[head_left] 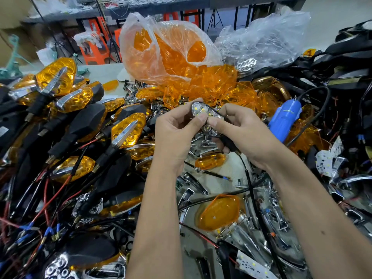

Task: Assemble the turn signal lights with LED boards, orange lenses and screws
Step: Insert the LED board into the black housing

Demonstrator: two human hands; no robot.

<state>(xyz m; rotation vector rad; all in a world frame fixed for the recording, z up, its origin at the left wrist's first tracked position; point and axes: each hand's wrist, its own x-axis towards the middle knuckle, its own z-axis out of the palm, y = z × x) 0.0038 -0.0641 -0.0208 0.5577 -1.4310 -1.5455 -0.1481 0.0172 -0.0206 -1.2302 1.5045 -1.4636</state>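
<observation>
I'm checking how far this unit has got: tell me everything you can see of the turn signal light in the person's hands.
The turn signal light is a black housing with a shiny chrome honeycomb reflector, small LEDs showing in its cells. No orange lens covers it yet. It is held tilted above the parts pile, face toward the camera. The left hand pinches its middle with the thumb on top; the right hand holds its lower end, thumb on the reflector. A black stem and wire hang below.

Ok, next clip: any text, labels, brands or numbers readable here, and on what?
No text can be read in this frame.
Blue screwdriver: a dark strip of print on its body, too blurred to read.
White sticker on a black housing at the left edge: too small to read.
LED boards at the bottom: no legible markings.
The light held by the left hand and right hand: no print visible.
</observation>
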